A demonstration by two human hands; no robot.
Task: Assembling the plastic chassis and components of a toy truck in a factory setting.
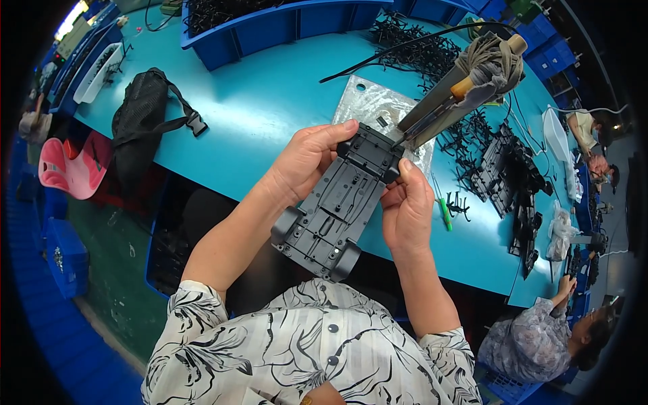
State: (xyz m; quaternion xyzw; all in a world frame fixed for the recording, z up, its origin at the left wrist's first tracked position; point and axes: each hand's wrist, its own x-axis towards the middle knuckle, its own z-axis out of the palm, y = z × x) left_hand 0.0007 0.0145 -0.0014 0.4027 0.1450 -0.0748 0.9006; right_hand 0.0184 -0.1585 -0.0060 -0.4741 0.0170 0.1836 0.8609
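Note:
Between my two hands is a black plastic toy car chassis (332, 210), tilted, its near end close to my shirt. Wheels show at its near corners. My left hand (305, 160) is closed on the far left corner, thumb along the edge. On the far right side, my right hand (410, 206) grips the chassis with the thumb near the corner. A slanted tool (432, 111) with a thin metal rod and a cloth-wrapped top reaches down to the chassis's far end; I cannot tell whether its tip touches. Under that end lies a scuffed metal plate (351, 98).
Small black parts (412, 47) are heaped behind the tool, below a blue bin (283, 30). More black chassis pieces (503, 175) lie to the right, near a green-handled tool (446, 214). A black bag (142, 111) hangs over the left table edge. A co-worker (533, 337) sits at right.

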